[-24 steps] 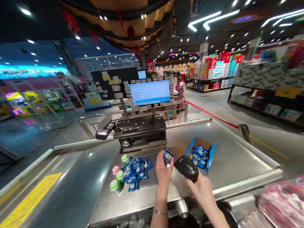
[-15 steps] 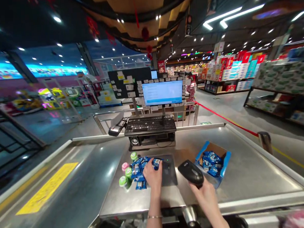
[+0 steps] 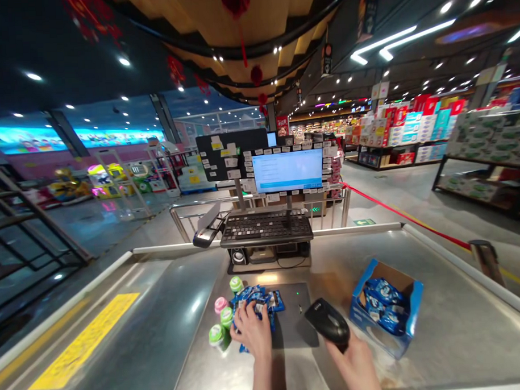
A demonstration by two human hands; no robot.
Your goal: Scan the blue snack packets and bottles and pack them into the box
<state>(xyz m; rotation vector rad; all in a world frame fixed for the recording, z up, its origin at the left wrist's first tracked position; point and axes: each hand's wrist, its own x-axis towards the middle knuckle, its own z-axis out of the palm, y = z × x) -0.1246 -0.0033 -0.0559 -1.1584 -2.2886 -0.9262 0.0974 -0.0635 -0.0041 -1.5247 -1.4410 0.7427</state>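
My right hand (image 3: 355, 359) is wrapped round the handle of a black barcode scanner (image 3: 327, 322), its head tilted toward the left. My left hand (image 3: 254, 332) lies over a pile of small blue packets (image 3: 275, 301), fingers spread and touching them. It covers part of the pile. Left of the packets stand several small tubs with green lids (image 3: 227, 317) and one with a pink lid (image 3: 220, 304). To the right of the scanner is an open blue cardboard box (image 3: 387, 339) holding more blue packets (image 3: 384, 305).
Behind the packets, a black keyboard (image 3: 266, 226) sits on a stand below a lit monitor (image 3: 288, 170). A card terminal (image 3: 208, 233) is at its left. A yellow strip (image 3: 88, 341) is stuck to the metal counter (image 3: 178, 300). A red belt (image 3: 410, 216) runs beyond.
My left hand has let go of a blue packet on the pile and spread its fingers, shifting left and nearer. The view has tilted up; the scanner stays in my right hand.
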